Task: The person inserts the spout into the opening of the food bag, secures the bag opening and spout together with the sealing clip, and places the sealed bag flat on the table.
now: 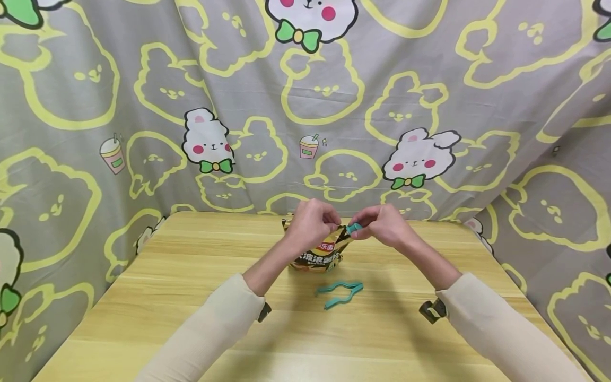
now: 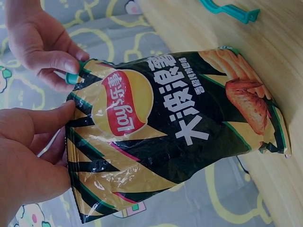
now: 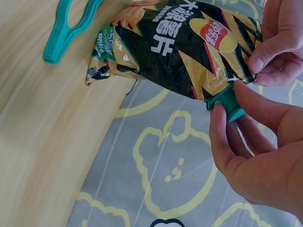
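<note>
Sleeves (image 1: 215,329) nearest | wooden table (image 1: 143,318) | bunny-print cloth (image 1: 429,79) behind | left hand (image 1: 310,223) pinches chip bag (image 1: 317,254) | right hand (image 1: 382,225) pinches teal clip (image 1: 354,228)

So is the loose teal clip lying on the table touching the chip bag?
Apart. The head view shows bare wood between the loose teal clip and the chip bag; the right wrist view also shows a gap between them.

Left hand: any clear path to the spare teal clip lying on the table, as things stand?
Probably yes. The spare clip lies alone on bare table just in front of the chip bag, nothing over it. But the left hand grips the bag top, so it must let go first.
</note>
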Demonstrator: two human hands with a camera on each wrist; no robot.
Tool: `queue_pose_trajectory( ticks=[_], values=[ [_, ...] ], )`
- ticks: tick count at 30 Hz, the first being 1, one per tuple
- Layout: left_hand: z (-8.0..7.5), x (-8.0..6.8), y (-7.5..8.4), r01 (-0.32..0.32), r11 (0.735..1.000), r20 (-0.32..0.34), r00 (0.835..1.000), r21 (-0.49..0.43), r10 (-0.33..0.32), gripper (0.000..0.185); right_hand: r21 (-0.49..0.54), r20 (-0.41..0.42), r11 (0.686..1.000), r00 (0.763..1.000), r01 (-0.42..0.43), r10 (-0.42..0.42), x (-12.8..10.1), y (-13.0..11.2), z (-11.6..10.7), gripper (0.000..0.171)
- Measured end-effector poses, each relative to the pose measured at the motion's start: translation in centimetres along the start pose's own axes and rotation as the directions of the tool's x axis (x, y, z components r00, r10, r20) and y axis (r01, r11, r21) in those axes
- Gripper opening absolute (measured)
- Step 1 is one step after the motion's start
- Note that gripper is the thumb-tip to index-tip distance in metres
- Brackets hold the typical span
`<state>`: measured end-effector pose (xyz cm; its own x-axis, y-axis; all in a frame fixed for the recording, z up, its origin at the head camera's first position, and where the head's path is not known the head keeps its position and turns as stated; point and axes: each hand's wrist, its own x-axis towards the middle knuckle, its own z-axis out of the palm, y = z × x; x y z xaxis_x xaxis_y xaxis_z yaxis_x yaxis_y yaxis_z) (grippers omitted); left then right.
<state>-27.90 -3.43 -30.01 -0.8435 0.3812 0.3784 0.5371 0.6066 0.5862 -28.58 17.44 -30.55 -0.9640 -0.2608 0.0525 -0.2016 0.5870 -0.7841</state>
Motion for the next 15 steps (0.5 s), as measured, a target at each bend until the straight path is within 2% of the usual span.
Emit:
queue_pose_trajectory(
  ticks=[9, 15],
  values=[
    [-0.01, -0.09, -0.02, 0.000, 1.000, -0.003, 1.000, 0.009, 0.000, 0.008, -0.018, -0.013, 1.000, 1.000, -0.005, 0.005, -0.05, -0.25, 0.15, 0.023],
    [-0.03, -0.11, 0.00, 0.007, 1.000, 0.000, 1.000, 0.000, -0.007, 0.008, 0.008, -0.002, 1.000, 1.000, -0.005, 0.005, -0.15, -0.11, 0.06, 0.026]
  ],
)
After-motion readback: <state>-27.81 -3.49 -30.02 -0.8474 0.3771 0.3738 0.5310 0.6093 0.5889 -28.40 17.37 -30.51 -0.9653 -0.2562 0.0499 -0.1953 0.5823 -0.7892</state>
